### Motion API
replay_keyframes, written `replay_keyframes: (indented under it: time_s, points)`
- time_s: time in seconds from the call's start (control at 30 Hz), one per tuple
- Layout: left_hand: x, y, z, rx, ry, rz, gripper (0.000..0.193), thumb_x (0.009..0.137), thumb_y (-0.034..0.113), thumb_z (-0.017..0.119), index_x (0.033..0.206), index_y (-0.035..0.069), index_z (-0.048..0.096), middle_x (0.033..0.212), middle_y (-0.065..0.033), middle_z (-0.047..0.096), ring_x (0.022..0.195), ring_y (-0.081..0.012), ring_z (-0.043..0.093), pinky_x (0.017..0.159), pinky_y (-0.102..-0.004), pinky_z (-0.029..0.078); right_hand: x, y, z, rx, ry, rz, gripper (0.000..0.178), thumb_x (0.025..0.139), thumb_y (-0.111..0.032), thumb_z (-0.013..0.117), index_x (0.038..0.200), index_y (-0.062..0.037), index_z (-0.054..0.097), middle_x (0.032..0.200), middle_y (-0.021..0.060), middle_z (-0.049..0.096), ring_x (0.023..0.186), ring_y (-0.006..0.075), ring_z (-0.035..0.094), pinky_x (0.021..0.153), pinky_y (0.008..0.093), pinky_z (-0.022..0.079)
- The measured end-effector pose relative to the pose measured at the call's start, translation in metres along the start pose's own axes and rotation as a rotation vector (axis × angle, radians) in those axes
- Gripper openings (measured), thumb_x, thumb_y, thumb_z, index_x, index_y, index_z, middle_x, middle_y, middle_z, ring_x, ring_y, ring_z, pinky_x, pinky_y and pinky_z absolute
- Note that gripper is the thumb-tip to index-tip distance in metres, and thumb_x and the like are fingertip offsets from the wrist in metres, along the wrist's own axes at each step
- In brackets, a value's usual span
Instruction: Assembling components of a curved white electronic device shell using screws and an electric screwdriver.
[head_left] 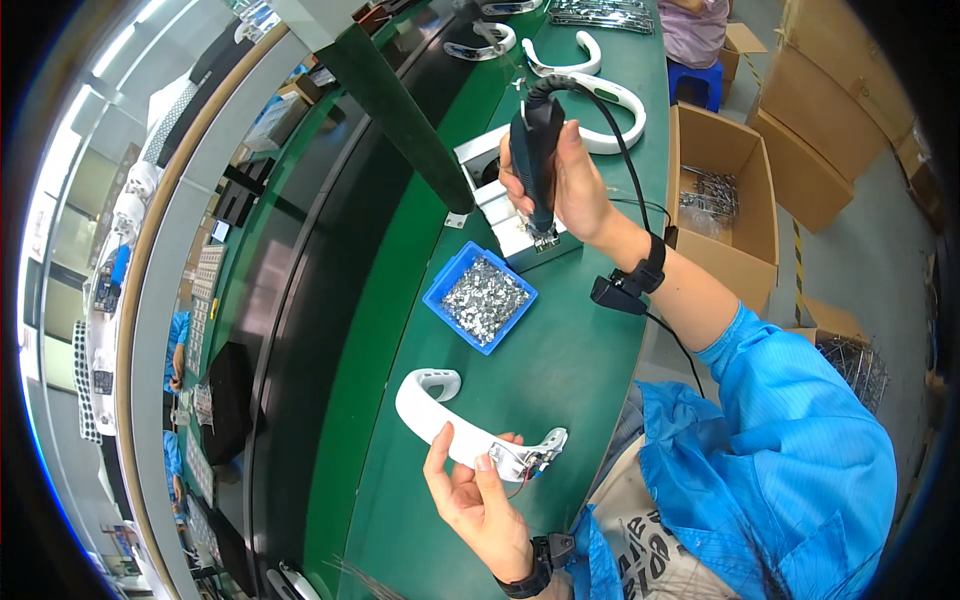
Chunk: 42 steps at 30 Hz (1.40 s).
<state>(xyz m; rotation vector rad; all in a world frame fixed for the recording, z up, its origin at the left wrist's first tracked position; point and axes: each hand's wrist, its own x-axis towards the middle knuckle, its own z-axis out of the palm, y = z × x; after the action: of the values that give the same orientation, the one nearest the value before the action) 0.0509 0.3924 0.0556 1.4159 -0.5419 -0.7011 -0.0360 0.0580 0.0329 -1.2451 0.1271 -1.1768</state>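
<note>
My left hand [475, 500] grips a white curved plastic housing [425, 412], low over the green bench. Small metal parts and thin wires [528, 465] show at the housing's right end, next to my fingertips. In my right hand [580, 190] is a black electric screwdriver [537, 145], held upright with its cable at the top. Its tip points down at the front of a small white and grey box [503, 222]; whether it touches is hard to make out. Between the hands stands a blue tray [515, 323] full of small shiny metal pieces [480, 298].
More white curved housings [625, 105] lie at the bench's far end. A dark green post [400, 115] rises beside the box. Left of the bench runs a dark conveyor belt [300, 290]. Cardboard boxes [735, 250] stand on the right; another person [695, 35] sits at the far end.
</note>
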Motion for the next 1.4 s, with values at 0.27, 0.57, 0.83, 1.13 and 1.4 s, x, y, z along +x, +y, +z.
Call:
replay_keyframes:
  time_s: [0.27, 0.57, 0.83, 1.13, 1.4]
  points:
    - [0.000, 0.002, 0.004, 0.014, 0.015, 0.002, 0.051, 0.110, 0.011, 0.058, 0.158, 0.004, 0.041, 0.106, -0.0227, 0.076, 0.098, -0.0305, 0.077, 0.088, -0.0400, 0.062, 0.004, 0.012, 0.000, -0.158, 0.056, 0.043, 0.088, 0.103, -0.084, 0.029, 0.097, -0.0026, 0.063, 0.074, 0.0040, 0.062, 0.057, 0.0081, 0.055, 0.054, 0.0232, 0.046]
    - [0.002, 0.001, 0.012, 0.012, -0.009, 0.030, 0.048, 0.111, 0.008, 0.056, 0.157, 0.004, 0.043, 0.107, -0.0214, 0.075, 0.096, -0.0283, 0.076, 0.088, -0.0401, 0.062, -0.027, -0.032, 0.030, 0.118, 0.004, 0.119, 0.098, 0.099, -0.089, 0.019, 0.102, -0.0018, 0.062, 0.074, 0.0055, 0.060, 0.054, 0.0102, 0.054, 0.053, 0.0259, 0.047]
    - [0.005, -0.001, 0.013, 0.037, -0.030, 0.062, 0.046, 0.112, 0.011, 0.057, 0.155, 0.002, 0.046, 0.107, -0.0189, 0.075, 0.095, -0.0252, 0.076, 0.084, -0.0356, 0.060, -0.048, -0.084, 0.129, 0.579, -0.379, -0.011, 0.113, 0.089, -0.099, 0.011, 0.103, 0.0000, 0.062, 0.073, 0.0123, 0.063, 0.054, 0.0160, 0.060, 0.047, 0.0266, 0.047]
    - [0.000, -0.006, 0.009, 0.071, -0.022, 0.129, 0.026, 0.113, 0.012, 0.057, 0.135, -0.001, 0.054, 0.111, -0.0091, 0.070, 0.098, -0.0134, 0.068, 0.083, -0.0260, 0.052, -0.064, -0.107, 0.165, 0.342, -0.432, 0.249, 0.103, 0.088, -0.099, 0.016, 0.108, -0.0070, 0.060, 0.082, 0.0064, 0.062, 0.064, 0.0141, 0.056, 0.053, 0.0279, 0.044]
    - [0.004, -0.013, 0.006, 0.060, 0.004, 0.185, 0.021, 0.110, 0.009, 0.061, 0.128, 0.000, 0.056, 0.097, 0.0003, 0.062, 0.073, -0.0028, 0.050, 0.062, -0.0223, 0.035, -0.068, -0.097, 0.173, 0.329, -0.459, 0.313, 0.100, 0.090, -0.098, 0.024, 0.106, -0.0060, 0.059, 0.081, 0.0046, 0.060, 0.066, 0.0117, 0.054, 0.055, 0.0261, 0.043]
